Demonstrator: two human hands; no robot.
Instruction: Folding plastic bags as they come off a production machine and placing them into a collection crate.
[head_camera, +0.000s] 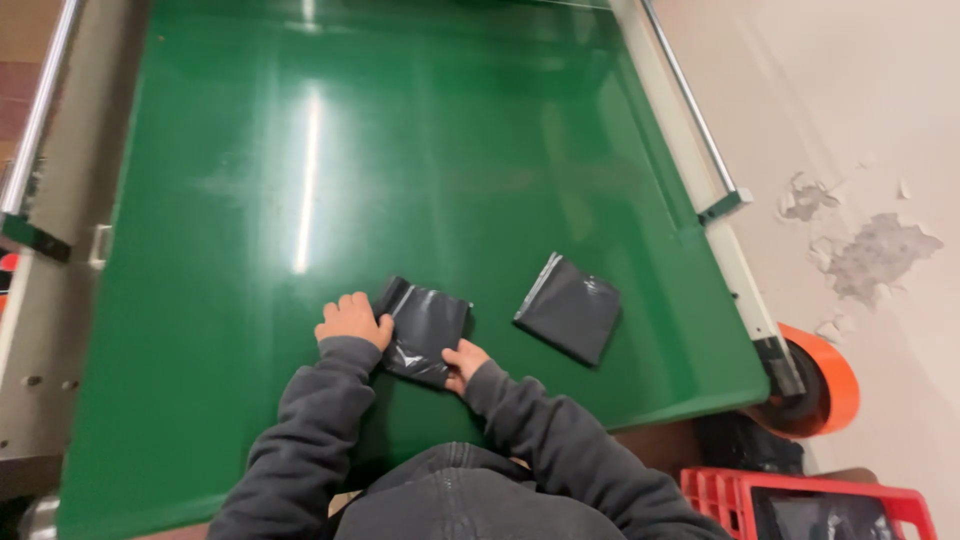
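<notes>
Currently left hand (352, 320) and right hand (464, 362) both pinch opposite edges of a folded black bag (425, 330) lying on the green bench (250, 300). Second bag (568, 308) sits just right. Risk: slick plastic likely slips, fold springs open.

A packing workshop — green conveyor belt (400, 180), red crate (720, 490), peeling wall (870, 250).

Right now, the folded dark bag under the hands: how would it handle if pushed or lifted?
The folded dark bag looks like thin glossy plastic, so probably light and floppy, sagging when lifted. The green belt is shiny, so it likely slides easily. Both the left hand and right hand pin its edges, suggesting it unfolds.
</notes>
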